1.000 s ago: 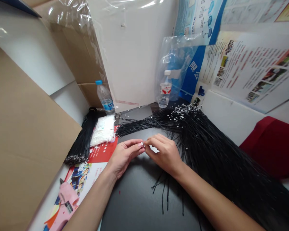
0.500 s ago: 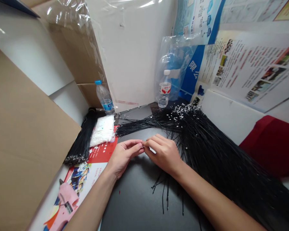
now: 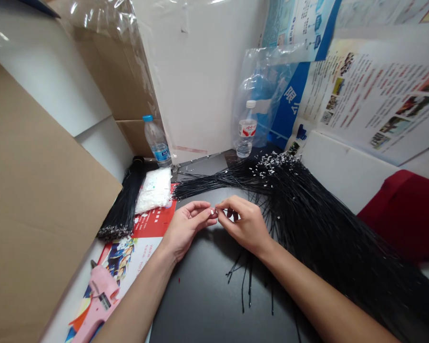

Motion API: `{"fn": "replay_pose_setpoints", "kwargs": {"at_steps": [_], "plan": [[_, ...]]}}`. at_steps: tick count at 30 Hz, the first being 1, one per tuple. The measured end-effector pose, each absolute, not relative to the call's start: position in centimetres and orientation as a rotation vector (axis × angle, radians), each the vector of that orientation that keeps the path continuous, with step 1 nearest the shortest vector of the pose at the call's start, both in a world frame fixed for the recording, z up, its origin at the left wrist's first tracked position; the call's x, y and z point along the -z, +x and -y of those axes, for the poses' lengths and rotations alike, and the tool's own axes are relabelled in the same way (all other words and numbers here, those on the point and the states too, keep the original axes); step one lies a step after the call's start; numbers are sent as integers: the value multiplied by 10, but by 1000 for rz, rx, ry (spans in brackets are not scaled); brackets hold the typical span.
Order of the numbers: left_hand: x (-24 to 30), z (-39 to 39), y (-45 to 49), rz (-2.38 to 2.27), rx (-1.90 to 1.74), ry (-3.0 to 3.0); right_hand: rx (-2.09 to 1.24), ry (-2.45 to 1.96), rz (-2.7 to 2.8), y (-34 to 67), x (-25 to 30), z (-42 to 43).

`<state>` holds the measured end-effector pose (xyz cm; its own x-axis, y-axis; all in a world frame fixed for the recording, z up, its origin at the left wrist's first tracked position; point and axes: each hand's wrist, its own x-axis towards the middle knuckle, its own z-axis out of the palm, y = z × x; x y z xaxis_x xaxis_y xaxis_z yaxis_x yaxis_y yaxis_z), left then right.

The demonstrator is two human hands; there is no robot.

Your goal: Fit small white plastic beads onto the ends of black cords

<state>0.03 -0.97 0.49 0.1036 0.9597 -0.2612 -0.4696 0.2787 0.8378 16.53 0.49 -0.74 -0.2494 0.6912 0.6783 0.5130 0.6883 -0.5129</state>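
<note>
A great heap of black strands sprawls right; a blue-capped bottle and white-capped bottle stand behind, fill unclear. A clear bag bulges with white contents. The left hand pinches a tiny white piece; the right hand pinches narrowly beside it, on what I can't tell.

A tiny white piece is pinched in the fingertips of the left hand, close to the right hand's fingertips. It is too small to see its shape well. Long, thin black strings lie in a big heap beside the right hand.
</note>
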Motion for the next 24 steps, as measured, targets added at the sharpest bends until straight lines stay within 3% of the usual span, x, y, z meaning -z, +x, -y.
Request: {"fn": "replay_pose_setpoints", "kwargs": {"at_steps": [14,24], "plan": [[-6,9,0,-962,-1236,720,-189,-961,1976,165,11,-4],[-6,9,-1,-1033,-1192,762,151,-968,2137,168,10,-6]]}}
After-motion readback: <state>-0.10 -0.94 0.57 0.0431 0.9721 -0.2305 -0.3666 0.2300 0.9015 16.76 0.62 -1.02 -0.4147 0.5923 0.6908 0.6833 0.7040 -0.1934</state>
